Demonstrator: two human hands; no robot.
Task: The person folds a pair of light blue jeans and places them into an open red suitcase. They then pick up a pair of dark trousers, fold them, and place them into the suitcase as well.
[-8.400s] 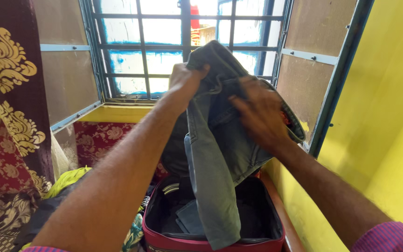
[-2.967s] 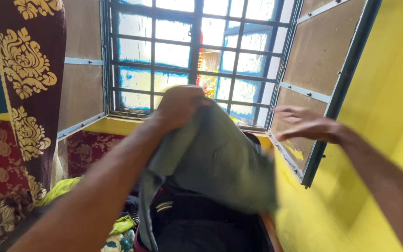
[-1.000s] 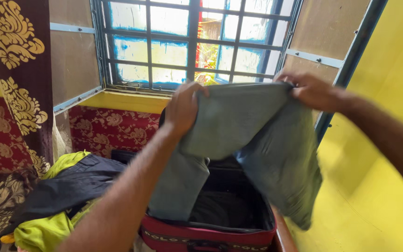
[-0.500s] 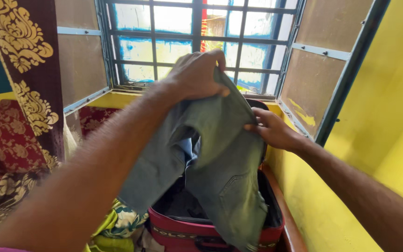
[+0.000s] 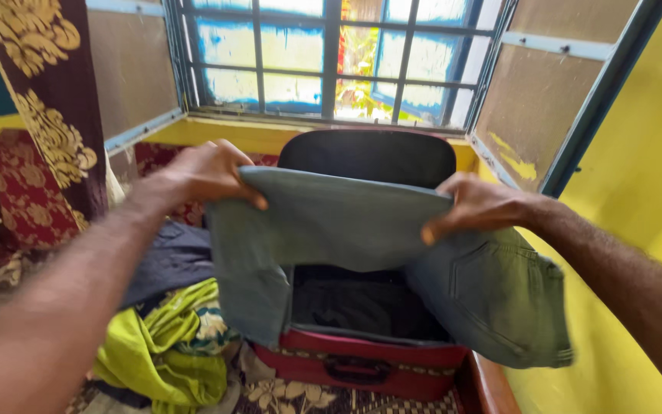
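Observation:
I hold a pair of grey-green jeans (image 5: pixel 346 222) folded over, stretched flat between both hands above an open red suitcase (image 5: pixel 362 364). My left hand (image 5: pixel 208 172) pinches the left end of the fold. My right hand (image 5: pixel 480 205) grips the right end, and the waist part with its back pocket hangs down to the right of it. Dark clothes (image 5: pixel 362 303) lie inside the suitcase. Its black lid (image 5: pixel 367 156) stands up against the window sill behind.
A lime-green garment (image 5: pixel 166 341) and a dark blue one (image 5: pixel 170 257) lie left of the suitcase on a patterned bedcover. A barred window (image 5: pixel 331 57) with an open shutter is ahead, a yellow wall (image 5: pixel 637 176) close on the right, a maroon-and-gold curtain (image 5: pixel 47 100) on the left.
The jeans hung bunched from my raised left hand; both hands have since dropped and spread apart, pulling them into a flat horizontal fold over the suitcase.

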